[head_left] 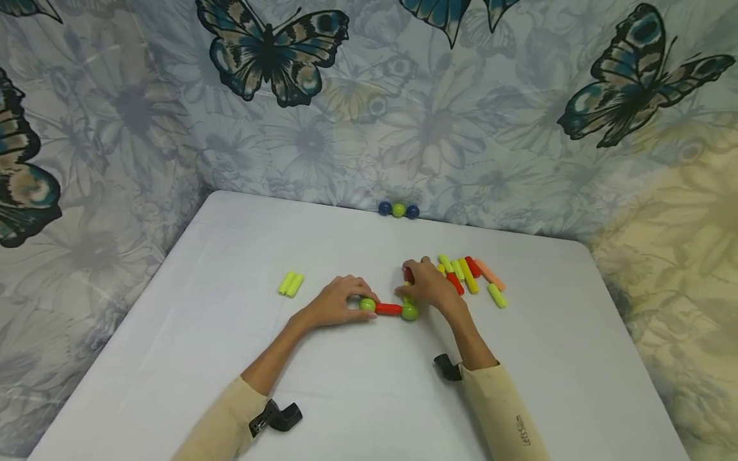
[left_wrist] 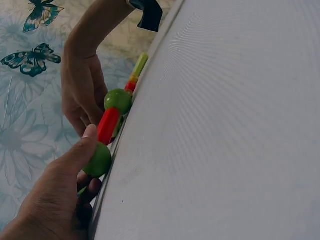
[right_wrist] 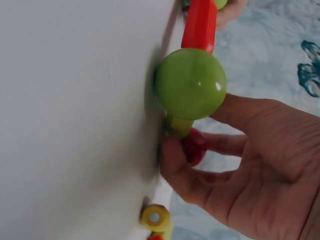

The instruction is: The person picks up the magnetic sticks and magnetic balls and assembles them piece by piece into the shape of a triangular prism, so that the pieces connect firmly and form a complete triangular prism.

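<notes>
Lying near the middle of the white table (head_left: 230,243), a short red rod (head_left: 388,309) is seen joined to a green ball (head_left: 367,305) at its left end and a second green ball (head_left: 409,312) at its right. The left-end ball is pinched between the curled thumb and fingers of the left hand (head_left: 340,301), while a yellow-green rod (right_wrist: 178,126) running off the right-end ball, with a dark red ball (right_wrist: 193,146) just beside it, is gripped by the curled fingers of the right hand (head_left: 429,285). A loose cluster of yellow, red and orange rods (head_left: 473,275) is spread just beyond the right hand; two yellow rods (head_left: 291,283) lie side by side to the left, well apart. Three balls (head_left: 398,209), blue, green and blue, are lined up at the far edge against a butterfly-printed cloth (head_left: 277,57). Small dark printing is visible on the right sleeve (head_left: 507,416) but cannot be read with confidence.
</notes>
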Available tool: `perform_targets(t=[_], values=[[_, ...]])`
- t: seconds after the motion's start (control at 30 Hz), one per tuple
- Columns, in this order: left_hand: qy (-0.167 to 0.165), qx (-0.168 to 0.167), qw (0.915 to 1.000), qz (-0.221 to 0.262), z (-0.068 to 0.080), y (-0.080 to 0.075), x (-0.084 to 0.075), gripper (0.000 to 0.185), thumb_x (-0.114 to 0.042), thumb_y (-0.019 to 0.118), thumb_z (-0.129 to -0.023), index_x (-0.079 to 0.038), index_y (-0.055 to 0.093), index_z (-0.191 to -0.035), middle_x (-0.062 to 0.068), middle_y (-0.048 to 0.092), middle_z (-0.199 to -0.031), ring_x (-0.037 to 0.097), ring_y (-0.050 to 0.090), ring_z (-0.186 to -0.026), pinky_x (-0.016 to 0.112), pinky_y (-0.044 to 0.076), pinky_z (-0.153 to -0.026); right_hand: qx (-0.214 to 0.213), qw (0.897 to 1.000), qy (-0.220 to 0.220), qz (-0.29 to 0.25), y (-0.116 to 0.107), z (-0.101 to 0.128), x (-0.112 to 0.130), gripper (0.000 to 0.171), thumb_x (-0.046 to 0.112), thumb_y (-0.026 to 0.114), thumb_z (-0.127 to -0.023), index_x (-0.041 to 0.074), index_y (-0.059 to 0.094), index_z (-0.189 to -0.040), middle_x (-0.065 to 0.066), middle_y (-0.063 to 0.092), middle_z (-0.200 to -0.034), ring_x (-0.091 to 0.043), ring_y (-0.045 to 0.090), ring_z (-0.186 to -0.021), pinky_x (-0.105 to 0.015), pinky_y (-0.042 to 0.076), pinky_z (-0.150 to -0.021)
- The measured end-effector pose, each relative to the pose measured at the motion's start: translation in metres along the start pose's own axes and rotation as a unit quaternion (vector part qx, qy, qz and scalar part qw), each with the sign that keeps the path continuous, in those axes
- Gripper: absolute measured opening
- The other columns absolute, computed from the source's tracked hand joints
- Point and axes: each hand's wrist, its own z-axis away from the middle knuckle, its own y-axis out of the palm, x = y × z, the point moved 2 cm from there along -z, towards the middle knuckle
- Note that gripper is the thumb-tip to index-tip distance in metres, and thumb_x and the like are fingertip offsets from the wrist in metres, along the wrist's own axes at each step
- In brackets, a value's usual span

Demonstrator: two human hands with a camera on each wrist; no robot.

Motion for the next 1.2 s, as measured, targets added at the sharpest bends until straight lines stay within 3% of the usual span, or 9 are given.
perform_targets(t=[0.43,0.63,0.73,0.87,0.93,1.0,1.03,1.1,1.2], values=[[-0.002,0.007,1.0,-0.001,0.001,-0.004,0.0,0.026,-0.044,0.081,-0.09,-0.031,0.076,-0.113,-0.013,0.071,-0.113,0.008,0.059,-0.112,0.038,0.045,-0.1,0.023,0.998,-0.003,-0.065,-0.003,0.003,-0.007,0.072,0.027,0.073,-0.098,0.006,0.039,-0.158,-0.028,0.057,-0.139,-0.039,0.059,-0.123,-0.056,0.054,-0.106],[-0.002,0.005,1.0,0.006,0.001,-0.003,-0.001,0.026,-0.042,0.081,-0.09,-0.03,0.076,-0.112,-0.012,0.071,-0.11,0.008,0.059,-0.106,0.035,0.043,-0.096,0.066,0.997,-0.007,-0.025,-0.022,0.024,0.001,0.057,0.029,0.074,-0.098,0.005,0.051,-0.144,-0.017,0.067,-0.108,-0.027,0.062,-0.094,-0.038,0.058,-0.082],[-0.011,0.022,0.9996,0.015,0.001,-0.005,-0.002,0.033,-0.043,0.081,-0.09,-0.03,0.075,-0.12,-0.012,0.07,-0.112,0.008,0.057,-0.107,0.036,0.043,-0.098,0.13,0.991,-0.021,-0.01,-0.028,0.037,0.007,0.044,0.026,0.074,-0.098,0.01,0.057,-0.135,-0.011,0.064,-0.092,-0.022,0.06,-0.081,-0.031,0.05,-0.072],[-0.043,0.048,0.9969,0.045,0.0,-0.018,-0.01,0.054,-0.044,0.079,-0.092,-0.024,0.065,-0.14,-0.004,0.065,-0.122,0.011,0.058,-0.114,0.04,0.045,-0.106,0.21,0.977,-0.031,0.007,-0.026,0.046,0.012,0.034,0.024,0.075,-0.097,0.02,0.06,-0.127,-0.009,0.063,-0.089,-0.022,0.062,-0.08,-0.03,0.048,-0.073],[-0.06,0.029,0.9973,0.029,0.0,-0.033,-0.018,0.057,-0.043,0.077,-0.094,-0.019,0.061,-0.144,0.002,0.064,-0.124,0.015,0.059,-0.115,0.041,0.049,-0.105,0.224,0.974,-0.038,0.012,-0.024,0.047,0.015,0.031,0.023,0.074,-0.097,0.02,0.06,-0.125,-0.009,0.064,-0.089,-0.022,0.064,-0.081,-0.031,0.048,-0.074],[-0.071,-0.016,0.9964,-0.042,0.002,-0.05,-0.027,0.053,-0.04,0.076,-0.096,-0.012,0.064,-0.14,0.008,0.066,-0.121,0.021,0.063,-0.111,0.042,0.054,-0.097,0.225,0.974,-0.039,0.014,-0.023,0.047,0.016,0.031,0.022,0.074,-0.097,0.019,0.06,-0.124,-0.009,0.064,-0.089,-0.023,0.064,-0.082,-0.031,0.047,-0.075],[-0.08,-0.041,0.991,-0.099,0.004,-0.058,-0.03,0.049,-0.037,0.075,-0.096,-0.009,0.066,-0.135,0.01,0.068,-0.117,0.023,0.066,-0.107,0.042,0.055,-0.093,0.224,0.974,-0.039,0.013,-0.023,0.047,0.017,0.031,0.021,0.074,-0.097,0.018,0.06,-0.125,-0.009,0.064,-0.09,-0.023,0.064,-0.082,-0.031,0.047,-0.075],[-0.115,-0.079,0.9659,-0.218,0.009,-0.072,-0.036,0.038,-0.031,0.078,-0.095,-0.004,0.072,-0.121,0.011,0.071,-0.106,0.026,0.07,-0.095,0.041,0.056,-0.082,0.225,0.973,-0.036,0.014,-0.022,0.047,0.017,0.032,0.021,0.074,-0.097,0.017,0.06,-0.126,-0.009,0.064,-0.091,-0.023,0.064,-0.083,-0.032,0.048,-0.076],[-0.186,-0.079,0.9265,-0.317,0.019,-0.084,-0.038,0.025,-0.022,0.083,-0.09,0.0,0.074,-0.102,0.012,0.073,-0.092,0.028,0.07,-0.078,0.041,0.056,-0.071,0.229,0.973,-0.036,0.018,-0.022,0.047,0.018,0.033,0.021,0.074,-0.098,0.017,0.059,-0.127,-0.009,0.064,-0.092,-0.023,0.064,-0.084,-0.032,0.048,-0.077]])
